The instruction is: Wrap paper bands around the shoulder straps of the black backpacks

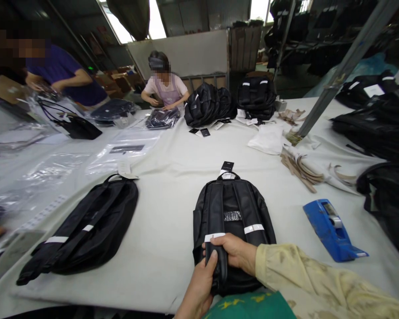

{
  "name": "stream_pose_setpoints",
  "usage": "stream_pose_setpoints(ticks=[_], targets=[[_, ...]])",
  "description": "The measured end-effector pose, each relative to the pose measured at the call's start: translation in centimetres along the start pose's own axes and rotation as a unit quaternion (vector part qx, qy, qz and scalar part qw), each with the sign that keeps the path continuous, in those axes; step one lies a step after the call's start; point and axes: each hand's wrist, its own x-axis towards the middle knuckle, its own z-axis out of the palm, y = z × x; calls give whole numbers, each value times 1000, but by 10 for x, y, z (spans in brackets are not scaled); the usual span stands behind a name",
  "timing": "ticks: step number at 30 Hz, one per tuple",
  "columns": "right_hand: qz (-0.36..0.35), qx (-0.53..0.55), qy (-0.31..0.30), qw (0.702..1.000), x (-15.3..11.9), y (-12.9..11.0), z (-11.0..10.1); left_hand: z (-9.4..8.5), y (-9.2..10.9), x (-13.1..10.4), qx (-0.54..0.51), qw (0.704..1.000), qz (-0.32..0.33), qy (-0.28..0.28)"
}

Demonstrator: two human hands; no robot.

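Note:
A black backpack (232, 201) lies on the white table with its shoulder straps facing up and a black tag by its top handle. White bands wrap both straps. My right hand (234, 252) is closed on the left-side strap (216, 261) at its white band (214, 237). Lower down, my left hand (201, 281) grips the same strap, thumb on top, its other fingers partly hidden. The second white band (253, 228) sits untouched on the other strap.
Another black backpack (99, 226) lies at the left. A blue tape dispenser (332, 230) and tan strips (302, 170) are at the right. More black bags (202, 106) stand at the back, near a seated person (166, 88). Another person (66, 75) stands at the far left. A metal post (346, 71) rises at the right.

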Motion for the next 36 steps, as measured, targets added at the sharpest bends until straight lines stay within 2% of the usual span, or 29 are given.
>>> stream_pose_setpoints(ticks=[2,5,7,10,12,13,14,15,17,19,21,22,24,27,30,32,34,36], targets=[[18,11,9,1000,6,-1,4,-3,-8,2,15,1000,2,0],[-2,-16,58,998,15,-2,4,-11,-19,10,126,991,42,35],[-18,-60,79,995,20,-1,2,-15,-24,16,206,975,65,57],[-47,-137,99,985,17,2,-3,-21,-27,20,271,960,61,34],[-81,-214,119,966,4,0,-12,-26,-25,16,350,934,63,34],[-112,-277,128,946,-6,-3,-18,-29,-22,13,409,908,74,49],[-156,-355,136,912,-18,-8,-25,-32,-17,9,474,873,87,77],[-213,-441,146,860,-31,-15,-33,-34,-11,4,539,829,102,111],[-331,-575,172,728,-56,-31,-50,-34,5,-2,638,735,152,172],[-402,-642,200,621,-72,-46,-67,-27,23,0,688,653,249,199],[-401,-690,212,565,-74,-52,-82,-18,35,15,703,588,364,167],[-381,-712,210,551,-70,-51,-89,-14,36,26,707,563,405,135],[-334,-747,201,539,-56,-38,-102,-13,27,51,729,530,429,64],[-302,-772,182,529,-33,-8,-117,-27,-4,86,758,517,398,0],[-303,-786,177,509,-15,16,-128,-47,-30,104,766,509,391,6],[-308,-787,185,501,-8,24,-132,-54,-34,108,760,512,400,5],[-317,-784,188,500,-6,26,-133,-56,-30,103,744,532,405,-15],[-331,-775,182,507,-7,22,-136,-56,-26,88,709,576,404,-42]])
